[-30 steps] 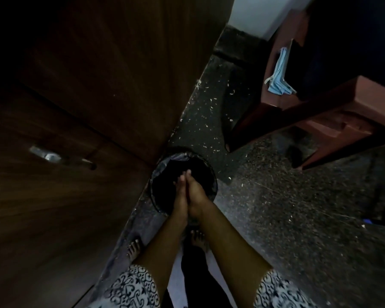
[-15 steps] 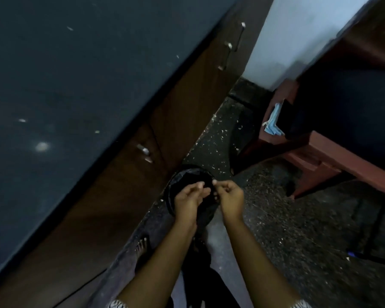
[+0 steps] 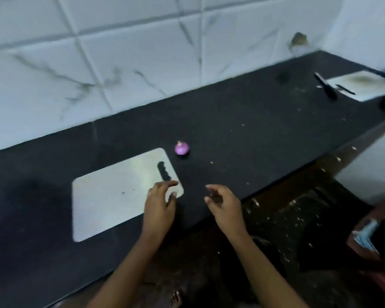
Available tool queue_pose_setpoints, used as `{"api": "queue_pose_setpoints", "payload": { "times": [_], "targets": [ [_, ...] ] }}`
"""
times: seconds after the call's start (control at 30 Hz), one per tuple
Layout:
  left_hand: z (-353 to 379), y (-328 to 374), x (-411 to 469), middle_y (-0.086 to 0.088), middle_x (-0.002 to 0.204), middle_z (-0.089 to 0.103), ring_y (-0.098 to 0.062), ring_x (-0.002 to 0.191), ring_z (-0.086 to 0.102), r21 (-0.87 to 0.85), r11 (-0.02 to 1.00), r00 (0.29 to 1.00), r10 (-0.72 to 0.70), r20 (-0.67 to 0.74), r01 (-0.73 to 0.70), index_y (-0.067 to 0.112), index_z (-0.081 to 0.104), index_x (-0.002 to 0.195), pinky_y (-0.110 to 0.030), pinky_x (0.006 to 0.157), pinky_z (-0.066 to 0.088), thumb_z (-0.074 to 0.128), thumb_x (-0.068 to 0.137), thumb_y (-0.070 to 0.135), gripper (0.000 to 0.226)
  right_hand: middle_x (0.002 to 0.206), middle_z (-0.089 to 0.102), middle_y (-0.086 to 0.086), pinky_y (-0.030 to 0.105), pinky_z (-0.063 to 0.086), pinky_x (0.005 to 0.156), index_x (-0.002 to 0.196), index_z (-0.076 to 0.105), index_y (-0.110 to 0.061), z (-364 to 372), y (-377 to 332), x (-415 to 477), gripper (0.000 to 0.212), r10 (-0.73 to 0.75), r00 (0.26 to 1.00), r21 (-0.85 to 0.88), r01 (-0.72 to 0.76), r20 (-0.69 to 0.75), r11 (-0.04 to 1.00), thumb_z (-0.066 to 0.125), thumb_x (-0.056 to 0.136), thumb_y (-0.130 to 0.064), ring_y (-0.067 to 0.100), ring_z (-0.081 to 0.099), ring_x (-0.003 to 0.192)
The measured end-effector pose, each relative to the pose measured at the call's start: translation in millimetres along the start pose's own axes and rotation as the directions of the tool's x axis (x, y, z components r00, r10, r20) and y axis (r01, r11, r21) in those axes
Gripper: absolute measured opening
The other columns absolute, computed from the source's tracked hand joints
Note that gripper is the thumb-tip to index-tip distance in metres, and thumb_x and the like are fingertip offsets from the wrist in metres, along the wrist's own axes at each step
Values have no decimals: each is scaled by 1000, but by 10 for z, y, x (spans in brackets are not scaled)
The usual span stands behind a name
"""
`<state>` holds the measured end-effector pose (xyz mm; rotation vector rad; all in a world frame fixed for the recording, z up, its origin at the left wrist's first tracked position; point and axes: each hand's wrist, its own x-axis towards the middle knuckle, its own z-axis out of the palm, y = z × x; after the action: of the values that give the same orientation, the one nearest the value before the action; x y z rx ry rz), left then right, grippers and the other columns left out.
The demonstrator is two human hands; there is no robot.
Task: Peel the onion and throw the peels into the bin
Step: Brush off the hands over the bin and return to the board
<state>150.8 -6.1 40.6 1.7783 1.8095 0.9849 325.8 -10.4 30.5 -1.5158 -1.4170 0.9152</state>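
2 bare hands hover at the near edge of the dark table (image 3: 253,121), and neither of yours holds anything. Your left hand (image 3: 159,205) is relaxed and wide, fingers spread over the near right corner of a steel cutting board (image 3: 111,196); the blur hides whether it touches. Just past its fingertips is the board's wavy handle slot (image 3: 163,172). Your right hand (image 3: 222,205) is near it on the right, over bare table, with its fingers loosely curled.

The onion (image 3: 182,149) sits on the table just off the board's far right corner, purple and tip up, well apart from both hands, with only bare table between. Pale crumbs (image 3: 212,162) dot the surface to its right.

At the far right end you have 1 more board (image 3: 365,87), pale and stained, with a black-handled knife (image 3: 326,86) across its left edge and a thinner dark utensil (image 3: 345,89) on it. White marbled tiles (image 3: 142,52) back the table. Below its edge are the speckled floor (image 3: 287,218), your bare foot (image 3: 176,300) and reddish furniture (image 3: 365,252) holding something blue (image 3: 365,237).
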Motion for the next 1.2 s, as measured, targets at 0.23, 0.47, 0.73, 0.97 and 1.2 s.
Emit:
{"api": "queue_pose_setpoints", "payload": {
  "times": [0.23,0.47,0.73,0.97,1.2],
  "targets": [
    [-575,-975,246,-7,155,27,-26,143,19,495,834,963,-269,-15,241,20,31,145,-47,115,16,40,95,43,56,138,40,8,36,42,100,139,38,-13,730,-205,860,65,92,996,-156,-88,17,984,68,81,-13,24,50,118],
    [-820,-1477,523,-5,160,13,-25,146,9,573,773,941,-339,13,271,23,17,150,-50,116,9,25,94,58,66,145,34,11,44,33,108,144,28,-16,1055,-307,1632,81,154,988,-354,-145,-3,924,74,77,-21,30,35,133],
    [-829,-1564,493,-1,157,23,-22,145,17,536,801,955,-296,-33,267,27,26,148,-45,114,14,26,97,49,56,116,53,6,36,42,92,119,54,-19,1132,-332,1717,47,102,993,-429,-118,-60,896,73,77,-25,26,53,109],
    [-829,-1620,502,0,156,27,-19,144,20,518,808,956,-285,-72,280,27,32,146,-44,113,14,26,97,37,50,107,58,-8,30,49,88,110,61,-31,1592,-639,1090,45,-30,970,-191,78,240,978,79,69,-31,12,56,100],
    [-826,-1605,516,0,156,27,-19,144,20,520,804,952,-297,-69,289,28,32,146,-42,113,14,21,93,40,55,116,58,1,20,35,88,120,57,-21,2046,-574,792,56,-116,905,-309,257,409,916,78,70,-35,17,48,109]
  ]
}}
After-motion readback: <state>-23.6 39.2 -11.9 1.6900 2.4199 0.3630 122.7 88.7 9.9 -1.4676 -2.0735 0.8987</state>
